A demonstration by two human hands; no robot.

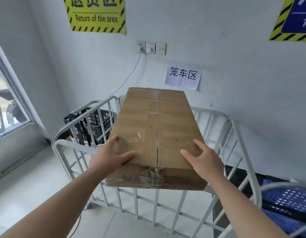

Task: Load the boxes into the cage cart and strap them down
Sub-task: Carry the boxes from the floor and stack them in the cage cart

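- A pale, matte-painted wall [234, 83] closes off a corner room, with a grey floor [28, 177] and a window [4, 107] on the left side.
- A white paper sign [183, 76] with black characters hangs on the wall just above the far end of the cardboard box [155, 131]; higher and to the left is a yellow hazard-striped sign [95, 14] reading "Return of the area", and a blue sign with the same striped border [293, 18] is cut off at the upper right.
- Three wall plates [151, 47] sit above the box, a thin cable [131, 73] trailing down from the left one.
- The long, rectangular brown box, its centre seam and ends covered in glossy, wrinkled clear tape, is over the cage cart [166, 200], its near end at the cart's front rail and its far end pointing to the wall.
- The cart is white tubular metal with vertical bars and rounded corners.
- The left hand [112, 155] lies spread and flat on the box's near left corner; the right hand [203, 158] does the same at the near right corner, fingers splayed, the two well apart. Both bare forearms reach in from the bottom.
- A black perforated plastic crate [97, 124] stands left of the box beyond the cart's bars; blue perforated crates [289, 201] sit to the right.
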